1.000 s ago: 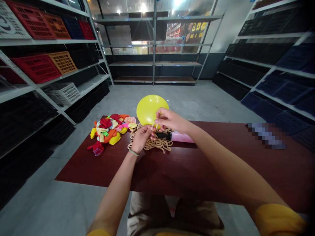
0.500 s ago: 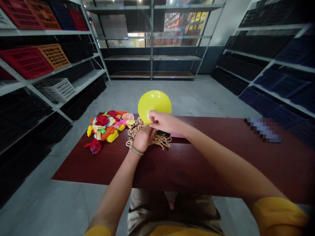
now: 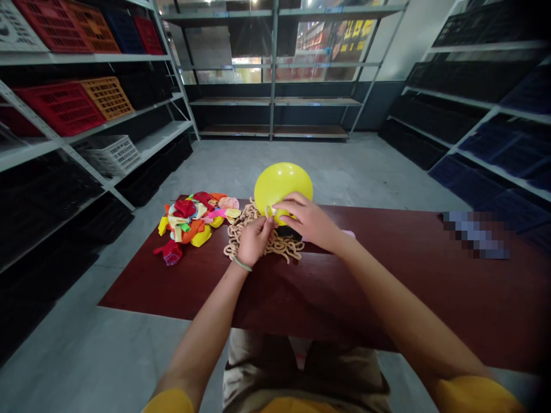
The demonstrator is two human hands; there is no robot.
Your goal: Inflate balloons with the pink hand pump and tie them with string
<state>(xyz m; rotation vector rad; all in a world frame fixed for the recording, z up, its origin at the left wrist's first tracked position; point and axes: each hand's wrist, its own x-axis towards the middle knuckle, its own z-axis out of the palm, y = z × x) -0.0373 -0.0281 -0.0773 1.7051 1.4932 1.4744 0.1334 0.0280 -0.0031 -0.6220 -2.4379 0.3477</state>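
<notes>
- Yellow balloon (image 3: 283, 192): inflated; held by both hands above the far edge of the red table (image 3: 379, 292); pale neck (image 3: 270, 211) at lower left.
- Loose balloons (image 3: 189, 221): uninflated, multicoloured; heaped on the table, left of the hands.
- Left hand (image 3: 255, 243): fingers pressed together, pinching at the neck; exact grip cannot be determined. Green band (image 3: 242, 264) on wrist.
- Tan cord (image 3: 289, 248): tangled heap on the table, directly below both hands.
- Right hand (image 3: 307, 222): fingers together and curved, tips against the balloon's lower side, beside the neck; whether it pinches cannot be determined.
- Pump (image 3: 346, 234): pink; mostly hidden behind the right hand.
- Blurred object (image 3: 476, 235): at the table's far edge, right side; too blurred to identify.
</notes>
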